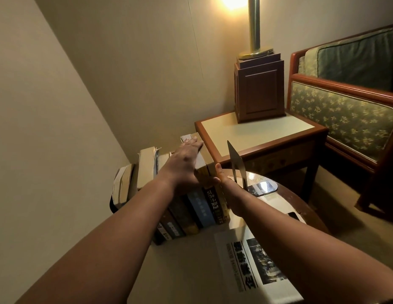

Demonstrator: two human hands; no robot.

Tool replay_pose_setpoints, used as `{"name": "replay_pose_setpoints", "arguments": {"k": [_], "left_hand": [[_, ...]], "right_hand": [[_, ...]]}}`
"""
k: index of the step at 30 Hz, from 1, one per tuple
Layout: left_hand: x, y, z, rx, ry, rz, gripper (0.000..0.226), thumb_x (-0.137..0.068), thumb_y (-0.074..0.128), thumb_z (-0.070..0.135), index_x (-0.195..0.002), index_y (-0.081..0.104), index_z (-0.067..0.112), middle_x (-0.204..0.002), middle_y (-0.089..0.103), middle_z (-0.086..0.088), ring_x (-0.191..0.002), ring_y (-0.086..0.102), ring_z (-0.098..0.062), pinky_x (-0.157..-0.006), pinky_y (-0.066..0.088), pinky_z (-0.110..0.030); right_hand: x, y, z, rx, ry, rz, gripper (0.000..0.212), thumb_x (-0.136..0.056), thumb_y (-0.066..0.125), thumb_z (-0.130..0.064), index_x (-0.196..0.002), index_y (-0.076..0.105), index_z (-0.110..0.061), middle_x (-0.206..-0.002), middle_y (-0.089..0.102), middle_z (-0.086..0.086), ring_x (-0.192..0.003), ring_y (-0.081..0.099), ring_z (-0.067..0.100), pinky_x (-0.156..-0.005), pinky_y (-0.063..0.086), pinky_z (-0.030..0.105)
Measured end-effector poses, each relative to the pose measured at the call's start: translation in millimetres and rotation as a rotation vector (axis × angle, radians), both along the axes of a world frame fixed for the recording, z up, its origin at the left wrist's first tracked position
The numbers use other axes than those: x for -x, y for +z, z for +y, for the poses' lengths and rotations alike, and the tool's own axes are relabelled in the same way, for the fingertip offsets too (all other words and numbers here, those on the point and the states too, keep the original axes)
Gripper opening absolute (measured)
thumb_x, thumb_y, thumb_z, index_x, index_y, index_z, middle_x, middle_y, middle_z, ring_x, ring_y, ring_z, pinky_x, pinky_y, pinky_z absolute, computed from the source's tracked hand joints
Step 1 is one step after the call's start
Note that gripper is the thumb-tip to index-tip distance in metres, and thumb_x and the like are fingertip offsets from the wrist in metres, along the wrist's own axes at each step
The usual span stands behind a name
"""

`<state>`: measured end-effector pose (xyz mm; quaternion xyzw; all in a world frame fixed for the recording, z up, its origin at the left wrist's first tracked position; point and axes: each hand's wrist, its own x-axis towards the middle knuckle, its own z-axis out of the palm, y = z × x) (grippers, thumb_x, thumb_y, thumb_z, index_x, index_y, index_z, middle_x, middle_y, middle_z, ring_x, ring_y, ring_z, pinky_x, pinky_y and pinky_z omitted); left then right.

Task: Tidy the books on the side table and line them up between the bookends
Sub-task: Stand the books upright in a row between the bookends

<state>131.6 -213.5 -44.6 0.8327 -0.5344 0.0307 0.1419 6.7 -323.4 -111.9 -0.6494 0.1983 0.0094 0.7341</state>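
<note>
Books [200, 205]: standing in a row on the round tabletop [300, 207], spines facing near. Left hand [186, 159]: lying flat across their tops, fingers straight. Right hand [221, 178]: pressing open-palmed against the rightmost book, just left of the metal bookend [237, 165].

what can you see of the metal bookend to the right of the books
The bookend is a thin flat sheet of dark grey metal with an arched, pointed top. It stands upright on the round table, to the right of the row of books, and its shiny flat foot stretches away from them. It stands apart from the last book. The right hand sits in that gap, and the wrist hides the plate's lower edge. Whether the hand touches it cannot be told.
</note>
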Motion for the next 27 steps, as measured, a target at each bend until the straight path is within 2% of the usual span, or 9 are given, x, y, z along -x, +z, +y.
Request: {"name": "replay_pose_setpoints", "arguments": {"k": [3,6,11,15,18,20,22,24,27], "left_hand": [[2,2,1,-0.006,0.001,-0.011,0.111,-0.068,0.083,0.049,-0.152,0.025,0.005,-0.159,0.026,-0.017,-0.15,0.017,-0.03,-0.122,0.017,-0.045],[4,5,2,-0.007,0.011,-0.01,0.118,-0.059,0.063,0.071,-0.152,0.027,0.006,-0.158,0.028,-0.017,-0.15,0.019,-0.03,-0.121,0.021,-0.048],[0,8,3,-0.018,0.013,-0.015,0.11,-0.067,0.079,0.054,-0.151,0.028,0.004,-0.157,0.029,-0.019,-0.149,0.02,-0.033,-0.12,0.023,-0.05],[-2,4,5,-0.012,0.016,-0.028,0.108,-0.068,0.083,0.047,-0.151,0.029,0.005,-0.158,0.029,-0.019,-0.149,0.02,-0.033,-0.12,0.024,-0.051],[2,5,5,-0.027,0.021,-0.012,0.112,-0.066,0.082,0.054,-0.151,0.028,0.005,-0.158,0.027,-0.019,-0.149,0.019,-0.033,-0.12,0.022,-0.05],[6,8,5,-0.029,0.032,0.006,0.122,-0.058,0.07,0.072,-0.151,0.028,0.005,-0.158,0.028,-0.019,-0.149,0.019,-0.033,-0.12,0.022,-0.051],[10,10,5,-0.018,0.039,0.016,0.131,-0.049,0.054,0.084,-0.151,0.029,0.005,-0.157,0.03,-0.019,-0.148,0.021,-0.032,-0.12,0.023,-0.051],[9,10,5,-0.008,0.038,0.015,0.138,-0.045,0.049,0.092,-0.15,0.03,0.005,-0.157,0.031,-0.018,-0.148,0.023,-0.032,-0.119,0.025,-0.051],[9,9,5,0.0,0.035,0.017,0.137,-0.049,0.051,0.095,-0.15,0.031,0.004,-0.156,0.032,-0.018,-0.148,0.023,-0.032,-0.119,0.024,-0.051]], "right_hand": [[-2,0,-2,-0.005,-0.008,0.017,0.07,-0.101,0.012,-0.063,-0.158,0.024,-0.024,-0.165,0.021,0.012,-0.152,0.013,0.039,-0.118,0.011,0.06],[-5,-5,-8,0.036,-0.001,0.06,0.072,-0.099,0.015,-0.067,-0.158,0.022,-0.028,-0.163,0.023,0.018,-0.15,0.016,0.044,-0.119,0.012,0.064],[11,-5,-16,0.215,0.068,0.045,0.061,-0.103,0.021,-0.059,-0.153,0.036,-0.027,-0.156,0.036,0.02,-0.144,0.031,0.043,-0.114,0.026,0.056],[44,-8,-22,0.459,0.073,0.005,0.053,-0.105,0.034,-0.048,-0.126,0.061,-0.009,-0.124,0.065,0.016,-0.119,0.06,0.033,-0.1,0.05,0.047],[76,-12,-37,0.641,0.105,0.0,0.033,-0.103,0.049,-0.04,-0.108,0.068,-0.014,-0.107,0.07,0.003,-0.104,0.066,0.022,-0.094,0.055,0.045],[100,-13,-49,0.79,0.184,0.084,0.037,-0.096,0.061,-0.044,-0.123,0.065,-0.019,-0.123,0.067,-0.001,-0.113,0.062,0.014,-0.097,0.053,0.037],[124,-18,-60,1.04,0.301,0.209,0.059,-0.087,0.07,-0.052,-0.138,0.055,-0.026,-0.142,0.054,-0.002,-0.126,0.052,0.016,-0.102,0.047,0.035],[144,-26,-66,1.221,0.414,0.307,0.079,-0.08,0.074,-0.059,-0.148,0.044,-0.033,-0.156,0.037,-0.003,-0.141,0.036,0.021,-0.111,0.039,0.041],[169,-42,-69,1.274,0.495,0.366,0.096,-0.075,0.073,-0.066,-0.155,0.027,-0.039,-0.167,0.009,-0.006,-0.154,0.005,0.024,-0.123,0.017,0.049]]}}
